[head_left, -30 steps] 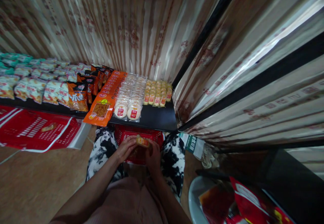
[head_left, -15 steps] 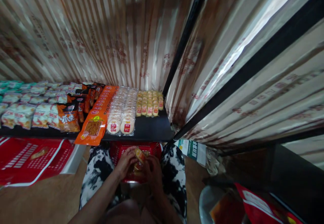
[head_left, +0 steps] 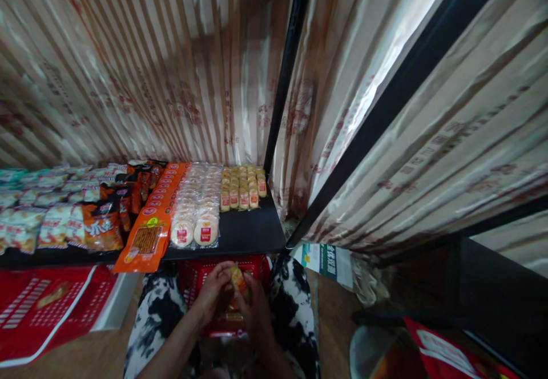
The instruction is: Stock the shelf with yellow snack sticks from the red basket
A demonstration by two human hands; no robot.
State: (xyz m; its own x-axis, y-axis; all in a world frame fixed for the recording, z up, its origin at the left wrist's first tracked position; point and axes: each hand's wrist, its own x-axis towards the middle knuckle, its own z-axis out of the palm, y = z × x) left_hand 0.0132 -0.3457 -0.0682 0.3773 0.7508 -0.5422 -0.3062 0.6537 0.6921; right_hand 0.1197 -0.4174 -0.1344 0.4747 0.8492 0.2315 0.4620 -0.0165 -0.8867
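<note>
Between my two hands is a small yellow wrapped snack [head_left: 238, 279], held over a red basket [head_left: 199, 273] that sits between my knees. My left hand [head_left: 217, 282] pinches it from the left side. On the other side, the fingers of my right hand [head_left: 253, 296] are closed around it, partly in shadow. More wrapped snacks [head_left: 233, 315] lie in the basket below, mostly hidden by my hands. On the black shelf [head_left: 252, 230] ahead, similar small yellow snacks [head_left: 244, 198] stand in rows, beside two rows of round white crackers [head_left: 206, 230] in clear wrap.
Left along the shelf are orange flat packets [head_left: 148, 239], orange-black bags [head_left: 103, 225] and white bags [head_left: 55, 225]. Another red basket [head_left: 34, 310] stands at lower left. A black post [head_left: 286, 76] and slanting bar [head_left: 385, 116] frame the curtain. A pale tub [head_left: 363, 347] is at lower right.
My view has tilted and shifted slightly, so the shelf appears lower and further left. The snack stays between my hands, turned more upright.
</note>
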